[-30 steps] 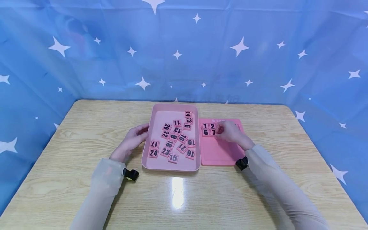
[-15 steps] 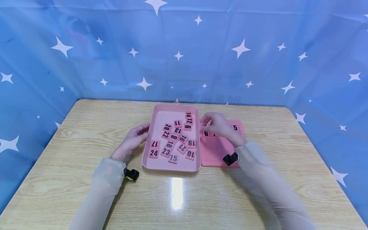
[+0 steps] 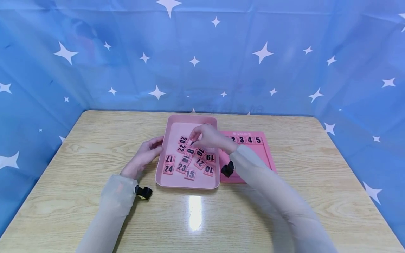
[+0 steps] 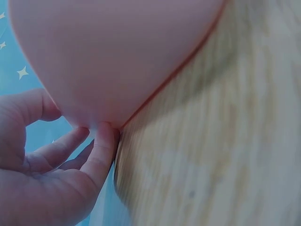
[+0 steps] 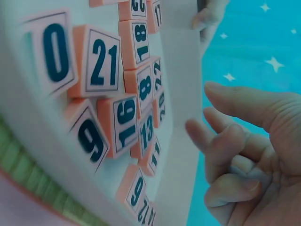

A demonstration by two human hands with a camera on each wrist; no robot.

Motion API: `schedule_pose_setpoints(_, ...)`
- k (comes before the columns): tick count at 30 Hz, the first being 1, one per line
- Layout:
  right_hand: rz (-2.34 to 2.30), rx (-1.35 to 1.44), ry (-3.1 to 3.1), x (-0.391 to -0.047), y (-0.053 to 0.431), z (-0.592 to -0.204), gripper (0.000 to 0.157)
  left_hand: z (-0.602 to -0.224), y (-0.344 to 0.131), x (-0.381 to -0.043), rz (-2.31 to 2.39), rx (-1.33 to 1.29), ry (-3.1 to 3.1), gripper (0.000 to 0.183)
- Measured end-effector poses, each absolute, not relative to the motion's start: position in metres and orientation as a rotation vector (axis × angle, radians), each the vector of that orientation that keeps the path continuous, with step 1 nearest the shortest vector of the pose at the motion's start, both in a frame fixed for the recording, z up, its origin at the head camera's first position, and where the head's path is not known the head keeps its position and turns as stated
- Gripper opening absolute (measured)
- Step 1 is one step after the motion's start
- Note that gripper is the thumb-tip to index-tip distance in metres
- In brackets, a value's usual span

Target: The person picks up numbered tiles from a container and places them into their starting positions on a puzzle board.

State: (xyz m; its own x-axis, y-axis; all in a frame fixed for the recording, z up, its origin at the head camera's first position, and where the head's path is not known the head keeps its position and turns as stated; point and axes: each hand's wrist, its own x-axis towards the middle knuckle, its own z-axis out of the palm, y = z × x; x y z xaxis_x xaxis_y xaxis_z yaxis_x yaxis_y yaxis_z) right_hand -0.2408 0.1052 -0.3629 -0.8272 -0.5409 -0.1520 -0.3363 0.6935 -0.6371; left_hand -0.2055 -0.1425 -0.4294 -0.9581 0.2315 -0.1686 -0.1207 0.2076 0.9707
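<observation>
On 1 table (image 3: 167, 225), 1 left hand (image 3: 143, 156) touches 1 tray (image 3: 202, 182) and 1 right hand (image 3: 209, 137) hovers above, both spread.

Chinese heading (image 3: 242, 134) on board (image 3: 261, 150); 2–5, 8, 10, 11, 13, 15–24 on tiles (image 3: 190, 174)

This looks like a recording booth: beyond the left grip (image 3: 144, 155) and the right grip (image 3: 208, 137), a blue curtain (image 3: 202, 77) with white stars (image 3: 263, 52) encloses the wooden counter (image 3: 164, 225) at back and sides, and a black camera (image 3: 144, 193) sits just behind each grip.
</observation>
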Motion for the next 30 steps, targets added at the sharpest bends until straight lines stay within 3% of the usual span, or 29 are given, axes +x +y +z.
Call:
schedule_pose_setpoints(14,-0.605,-0.576,2.529,-0.243,0.079,-0.366,0.018,-0.429,-0.143,-0.205,1.825,0.121,2.203,0.051)
schedule_pose_setpoints(30,-0.422,-0.821,2.419,-0.253,0.075,-0.37,0.028,-0.431,-0.143,-0.206,1.84,0.105,2.189,0.051)
